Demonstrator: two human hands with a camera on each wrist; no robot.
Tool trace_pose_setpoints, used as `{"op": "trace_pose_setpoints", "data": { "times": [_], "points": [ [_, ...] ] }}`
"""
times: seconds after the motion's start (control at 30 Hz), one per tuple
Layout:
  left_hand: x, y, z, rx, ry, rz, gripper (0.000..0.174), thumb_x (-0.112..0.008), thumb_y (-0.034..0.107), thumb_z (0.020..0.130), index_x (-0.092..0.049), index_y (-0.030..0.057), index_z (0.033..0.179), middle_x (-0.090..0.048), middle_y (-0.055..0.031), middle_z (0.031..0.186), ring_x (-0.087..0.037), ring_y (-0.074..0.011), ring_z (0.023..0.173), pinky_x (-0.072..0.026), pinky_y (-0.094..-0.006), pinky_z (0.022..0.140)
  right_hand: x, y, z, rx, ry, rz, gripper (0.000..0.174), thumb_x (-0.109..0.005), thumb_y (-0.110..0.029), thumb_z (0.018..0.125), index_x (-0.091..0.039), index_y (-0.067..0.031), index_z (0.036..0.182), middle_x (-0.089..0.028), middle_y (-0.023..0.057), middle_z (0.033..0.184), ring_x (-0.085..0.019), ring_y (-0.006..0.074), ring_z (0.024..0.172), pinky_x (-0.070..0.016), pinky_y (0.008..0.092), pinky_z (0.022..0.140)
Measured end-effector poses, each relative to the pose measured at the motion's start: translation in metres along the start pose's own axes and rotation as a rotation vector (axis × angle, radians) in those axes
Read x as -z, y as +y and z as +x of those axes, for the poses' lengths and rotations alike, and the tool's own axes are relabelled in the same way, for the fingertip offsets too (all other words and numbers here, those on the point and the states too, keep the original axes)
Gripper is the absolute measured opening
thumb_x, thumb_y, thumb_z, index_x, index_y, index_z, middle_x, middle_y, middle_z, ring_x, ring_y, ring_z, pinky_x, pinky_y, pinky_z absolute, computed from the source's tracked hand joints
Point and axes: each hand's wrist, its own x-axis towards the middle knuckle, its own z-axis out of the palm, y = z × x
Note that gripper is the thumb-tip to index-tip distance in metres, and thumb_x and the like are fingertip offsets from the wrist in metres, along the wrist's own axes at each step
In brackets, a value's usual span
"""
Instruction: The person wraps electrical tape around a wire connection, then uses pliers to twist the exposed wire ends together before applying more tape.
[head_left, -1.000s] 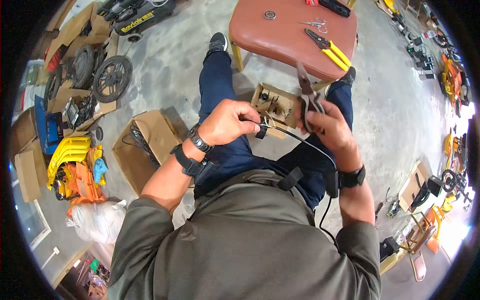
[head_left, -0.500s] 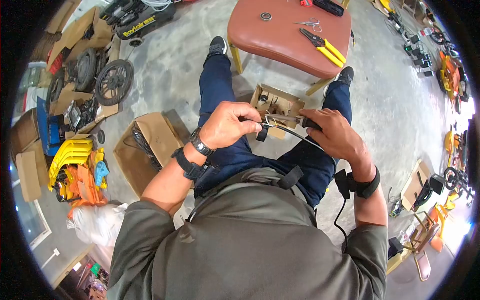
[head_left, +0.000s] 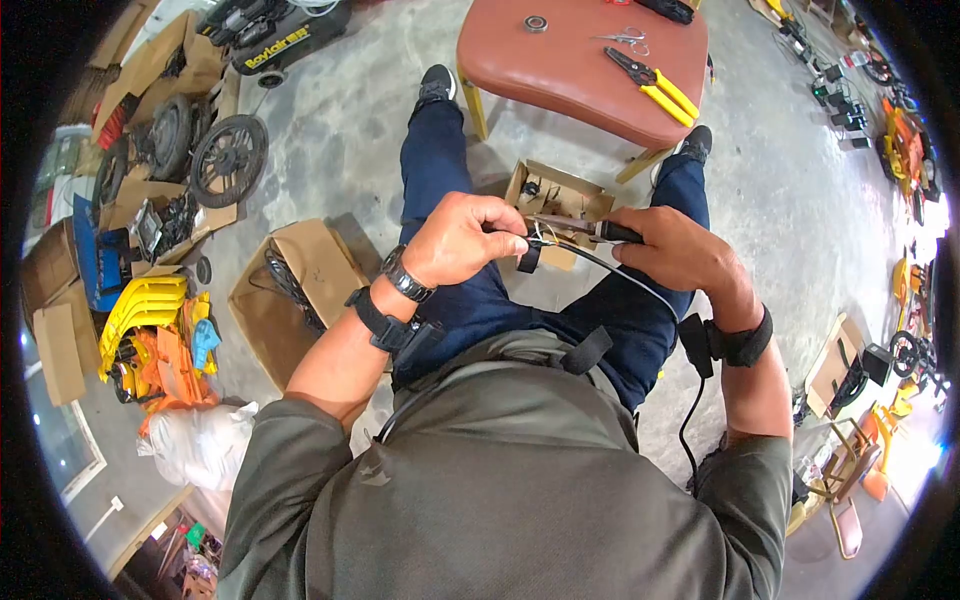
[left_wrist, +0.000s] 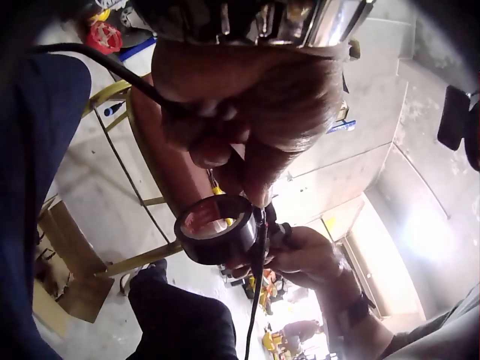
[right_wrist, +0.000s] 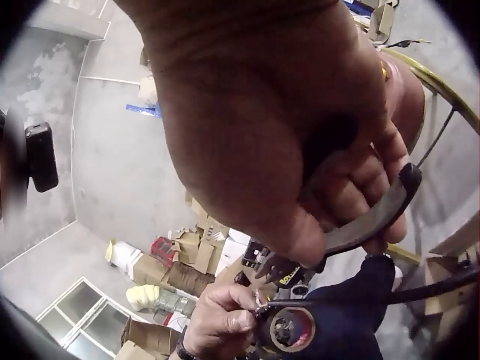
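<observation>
The left hand (head_left: 462, 240) pinches a black cable (head_left: 610, 266) near its bared, thin light wires (head_left: 546, 236). A roll of black tape (head_left: 528, 261) hangs just under those fingertips; in the left wrist view the tape roll (left_wrist: 217, 229) is beside the cable. The right hand (head_left: 682, 247) grips dark-handled pliers (head_left: 622, 233), whose jaws point left and lie at the wires. From the right wrist view, the right hand (right_wrist: 277, 127) has its fingers around a curved handle (right_wrist: 375, 221). Whether the jaws touch a wire cannot be told.
Beyond the hands a brown padded stool (head_left: 560, 70) bears yellow-handled strippers (head_left: 668, 97), scissors (head_left: 632, 40) and a metal ring (head_left: 536, 23). A small open carton (head_left: 600, 205) sits on the floor between the legs. A larger carton (head_left: 325, 262) stands to the left.
The right hand has turned the pliers from pointing upward to pointing left and brought them to the wires. The left hand has stayed nearly in place, holding the cable.
</observation>
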Motion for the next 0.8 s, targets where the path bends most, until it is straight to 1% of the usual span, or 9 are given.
{"op": "trace_pose_setpoints", "data": {
  "times": [0.13,0.23,0.33,0.53,0.63,0.73,0.8],
  "points": [
    [0.0,0.001,0.0,0.024,-0.008,-0.025,0.011,-0.079,0.005,0.084,-0.073,0.0006,0.091,-0.071,-0.001,0.082,-0.062,-0.0067,0.075,-0.0516,-0.0245,0.068,0.002,-0.007,-0.001,0.015,-0.007,0.019,0.042,-0.06,-0.019,0.087,-0.061,0.0016,0.124,-0.068,0.0283,0.102,-0.065,0.0451,0.098,-0.0513,0.0486,0.087],
    [0.001,0.001,-0.001,0.032,-0.007,-0.034,0.01,-0.079,0.005,0.084,-0.073,0.0008,0.09,-0.071,-0.0008,0.081,-0.062,-0.0068,0.074,-0.0516,-0.0246,0.067,-0.002,0.0,0.001,0.079,0.027,-0.022,0.041,-0.059,-0.019,0.089,-0.061,0.0004,0.125,-0.068,0.028,0.102,-0.065,0.0448,0.098,-0.0511,0.0493,0.088],
    [0.001,0.0,-0.001,0.041,-0.005,-0.042,0.01,-0.08,0.006,0.083,-0.073,0.001,0.09,-0.071,-0.0008,0.08,-0.062,-0.0068,0.074,-0.0517,-0.0246,0.067,-0.006,0.001,0.004,0.112,0.067,-0.142,0.045,-0.063,-0.013,0.086,-0.058,0.0001,0.129,-0.068,0.0266,0.103,-0.065,0.0432,0.098,-0.0505,0.0478,0.087],
    [0.001,-0.001,-0.001,0.027,-0.004,-0.036,0.01,-0.08,0.006,0.083,-0.074,0.0014,0.09,-0.072,-0.0014,0.081,-0.063,-0.0071,0.074,-0.0522,-0.0247,0.067,-0.005,-0.001,0.007,0.09,0.036,-0.15,0.045,-0.065,-0.012,0.085,-0.059,0.0002,0.128,-0.068,0.0257,0.103,-0.064,0.0444,0.098,-0.0497,0.0488,0.089],
    [0.001,-0.001,0.0,0.017,-0.002,-0.031,0.009,-0.08,0.005,0.083,-0.074,0.0013,0.089,-0.072,-0.0019,0.081,-0.063,-0.0072,0.074,-0.0524,-0.0248,0.067,-0.007,0.001,0.008,0.132,0.06,-0.203,0.044,-0.065,-0.012,0.085,-0.059,-0.0004,0.127,-0.068,0.0242,0.102,-0.063,0.0437,0.099,-0.0494,0.049,0.088],
    [0.001,-0.004,0.0,0.028,-0.003,-0.04,0.009,-0.08,0.005,0.083,-0.073,0.0012,0.088,-0.072,-0.0021,0.08,-0.063,-0.0072,0.073,-0.0524,-0.0248,0.067,-0.005,-0.005,0.009,0.19,0.116,-0.3,0.032,-0.058,-0.016,0.088,-0.063,-0.0028,0.117,-0.069,0.0236,0.102,-0.064,0.0416,0.101,-0.0511,0.0508,0.088],
    [0.001,-0.004,0.0,0.037,-0.007,-0.057,0.009,-0.08,0.005,0.083,-0.073,0.0013,0.087,-0.072,-0.002,0.08,-0.063,-0.0072,0.073,-0.0523,-0.0247,0.067,-0.003,-0.01,0.009,0.155,0.106,-0.354,0.027,-0.058,-0.015,0.088,-0.064,-0.0032,0.111,-0.069,0.0226,0.101,-0.064,0.041,0.103,-0.0513,0.0505,0.088]
  ]
}}
